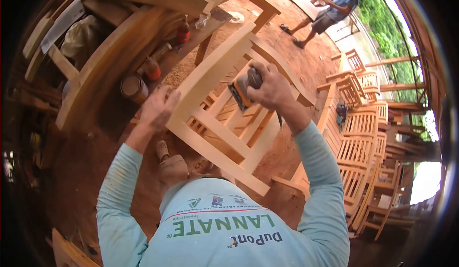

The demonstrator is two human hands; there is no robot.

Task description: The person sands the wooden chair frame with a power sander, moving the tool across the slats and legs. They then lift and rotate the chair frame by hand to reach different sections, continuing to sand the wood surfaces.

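Note:
An unpainted wooden furniture frame (210, 75) with wide boards and crossbars stands tilted in front of me. My right hand (272, 87) is closed around an orange and black power sander (241, 89), held over the frame's middle opening with its flat pad facing down and left. On the left side, my left hand (160, 108) grips the outer edge of the frame's wide board, fingers bent over it. Slatted wooden parts show through the openings below the sander.
A workbench (210, 25) at left holds red bottles (183, 30) and an open tin can (134, 88). Curved boards (103, 56) lean there. Several slatted chairs (356, 133) line the right. A person (334, 8) stands at the back on the dirt floor (282, 51).

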